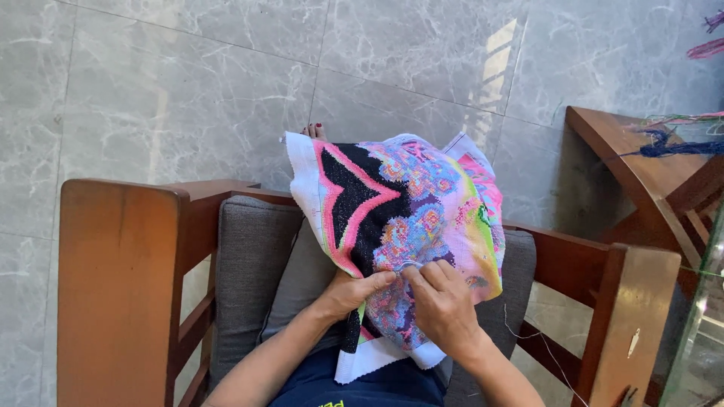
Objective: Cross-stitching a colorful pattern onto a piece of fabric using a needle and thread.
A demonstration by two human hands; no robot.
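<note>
seated in a wooden armchair (pixel 124 279) with grey cushions (pixel 249 264) — left hand (pixel 354 292) closed on the lower edge of a cross-stitch cloth (pixel 400 218), thumb on top, while right hand (pixel 445 305) pinches narrow at the fabric just beside it, fingertips (pixel 413 273) touching the stitched surface; whether a needle is held, cannot tell. the cloth lies draped over the lap, rising away from the body — black and pink bands left, pastel patches right, white border. beyond, grey marble floor (pixel 188 83); far right a wooden bench (pixel 641 158) carrying loose coloured threads (pixel 671 143).
</note>
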